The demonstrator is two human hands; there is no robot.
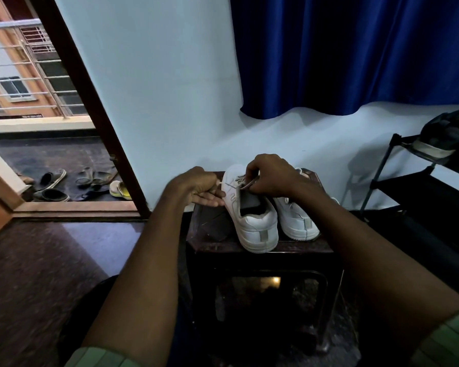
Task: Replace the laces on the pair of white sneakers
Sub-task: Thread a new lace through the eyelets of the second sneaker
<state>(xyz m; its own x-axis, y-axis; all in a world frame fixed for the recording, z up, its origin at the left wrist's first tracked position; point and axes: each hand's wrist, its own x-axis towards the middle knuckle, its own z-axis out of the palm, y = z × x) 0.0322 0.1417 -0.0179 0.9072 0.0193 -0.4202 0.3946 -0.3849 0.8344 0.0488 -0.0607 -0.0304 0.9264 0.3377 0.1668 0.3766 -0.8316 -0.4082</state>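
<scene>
Two white leather sneakers sit side by side on a small dark wooden table (260, 247), heels toward me. I am working on the left white sneaker (249, 215). The right white sneaker (297, 221) waits just beside it, partly behind my arm.

My right hand (273, 176) is curled over the top of the left shoe, and its fingertips pinch a thin grey lace (245, 182) near the eyelets. My left hand (202, 189) is at the shoe's side with bent fingers. It seems to hold a bit of lace, but I cannot tell for sure.

To do this well, I think I should pull the lace slowly, one hole at a time, and keep the shoe from tipping.

I count two white sneakers, one table, and one lace that I can see.
</scene>
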